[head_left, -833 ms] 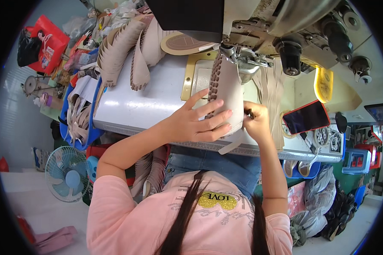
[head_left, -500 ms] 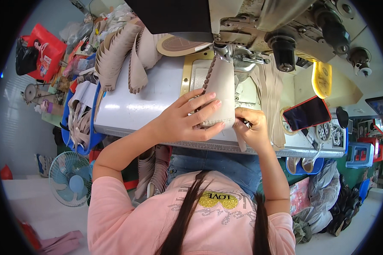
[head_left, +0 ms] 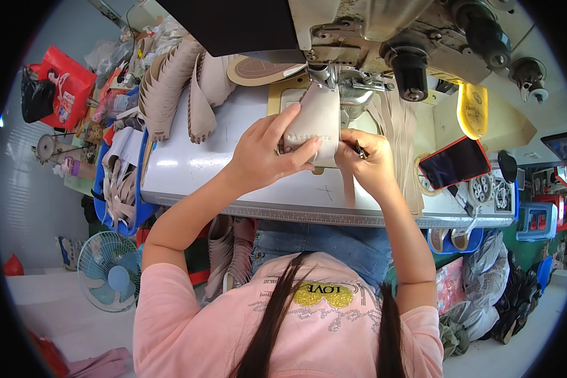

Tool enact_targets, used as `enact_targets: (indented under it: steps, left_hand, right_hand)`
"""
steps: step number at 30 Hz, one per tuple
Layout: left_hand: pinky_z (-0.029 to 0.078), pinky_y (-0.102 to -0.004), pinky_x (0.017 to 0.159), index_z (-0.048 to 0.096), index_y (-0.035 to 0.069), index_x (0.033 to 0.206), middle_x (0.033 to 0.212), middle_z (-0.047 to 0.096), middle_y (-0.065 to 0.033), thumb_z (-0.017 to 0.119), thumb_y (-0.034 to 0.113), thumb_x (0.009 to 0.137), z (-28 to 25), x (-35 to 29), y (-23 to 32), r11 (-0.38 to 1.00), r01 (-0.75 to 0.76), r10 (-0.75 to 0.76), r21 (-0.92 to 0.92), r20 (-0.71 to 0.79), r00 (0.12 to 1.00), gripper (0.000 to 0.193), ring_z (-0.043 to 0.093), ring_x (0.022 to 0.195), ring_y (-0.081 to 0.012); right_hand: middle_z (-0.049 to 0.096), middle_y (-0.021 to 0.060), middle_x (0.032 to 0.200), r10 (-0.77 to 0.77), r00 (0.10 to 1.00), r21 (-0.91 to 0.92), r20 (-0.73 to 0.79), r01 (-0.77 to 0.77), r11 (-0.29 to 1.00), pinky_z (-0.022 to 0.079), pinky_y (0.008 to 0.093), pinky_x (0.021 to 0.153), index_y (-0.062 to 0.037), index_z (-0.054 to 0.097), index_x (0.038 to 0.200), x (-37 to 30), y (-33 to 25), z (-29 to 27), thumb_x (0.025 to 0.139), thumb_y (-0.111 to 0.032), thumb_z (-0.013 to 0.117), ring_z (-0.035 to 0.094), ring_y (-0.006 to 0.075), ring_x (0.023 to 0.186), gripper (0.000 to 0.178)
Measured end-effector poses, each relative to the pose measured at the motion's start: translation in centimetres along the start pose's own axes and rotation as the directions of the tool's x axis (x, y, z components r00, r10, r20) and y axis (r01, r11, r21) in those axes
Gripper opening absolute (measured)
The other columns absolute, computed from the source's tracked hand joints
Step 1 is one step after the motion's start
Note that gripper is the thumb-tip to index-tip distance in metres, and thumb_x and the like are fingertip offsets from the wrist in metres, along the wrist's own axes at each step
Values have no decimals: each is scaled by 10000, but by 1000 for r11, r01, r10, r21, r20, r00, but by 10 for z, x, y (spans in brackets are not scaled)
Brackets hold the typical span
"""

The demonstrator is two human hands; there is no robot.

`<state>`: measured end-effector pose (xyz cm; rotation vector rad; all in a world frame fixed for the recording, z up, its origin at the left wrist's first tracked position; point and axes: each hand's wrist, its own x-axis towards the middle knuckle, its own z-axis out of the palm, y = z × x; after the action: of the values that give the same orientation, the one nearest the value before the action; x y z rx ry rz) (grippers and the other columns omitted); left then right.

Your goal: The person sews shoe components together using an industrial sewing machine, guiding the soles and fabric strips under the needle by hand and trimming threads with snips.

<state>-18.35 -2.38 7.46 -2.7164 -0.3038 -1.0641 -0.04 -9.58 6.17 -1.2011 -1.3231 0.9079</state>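
Note:
A beige leather shoe upper with a stitched, gathered edge lies under the presser foot of the sewing machine. My left hand is closed on its left side, fingers over the leather and thumb near the front edge. Close to the upper's right edge, my right hand pinches a narrow beige strip that hangs toward the table's front. A small dark metal tool shows between the fingers of that hand; its kind is mostly hidden.
Stacked beige uppers and an insole lie on the left of the table. Long beige strips hang right of the machine, near a red-edged phone. A blue bin of scraps stands left; a fan is below.
Both hands have moved away from me toward the machine, and the upper has advanced farther under the presser foot. The strip has moved along with my right hand.

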Motion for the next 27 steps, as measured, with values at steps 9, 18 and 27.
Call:
enact_targets:
  steps: [9, 18, 27]
  left_hand:
    - [480, -277, 530, 503, 172, 1053, 1007, 461, -155, 747, 181, 524, 20, 6, -10, 984, 53, -76, -168, -139, 987, 583, 547, 693, -237]
    - [476, -281, 540, 512, 92, 1035, 916, 504, -134, 720, 174, 586, 20, 15, -3, 852, 262, -323, -453, -59, 945, 501, 560, 692, -217]
    - [409, -204, 602, 486, 69, 1031, 880, 497, -60, 661, 143, 656, 14, 24, 1, 556, 491, -550, -670, 146, 822, 420, 474, 699, -105]
  right_hand:
    - [566, 98, 621, -126, 991, -124, -43, 120, 985, 424, 234, 525, 1, 589, 829, 15, 2, -5, 689, 2, 564, 518, 113, 534, 142]
    - [588, 114, 675, -315, 945, -264, 87, 327, 907, 445, 265, 546, -20, 592, 802, 25, 10, -16, 645, 7, 584, 576, 229, 584, 159]
    - [581, 108, 689, -383, 918, -266, 107, 397, 878, 443, 269, 558, -16, 579, 821, 26, 14, -14, 630, 59, 574, 571, 216, 592, 205]
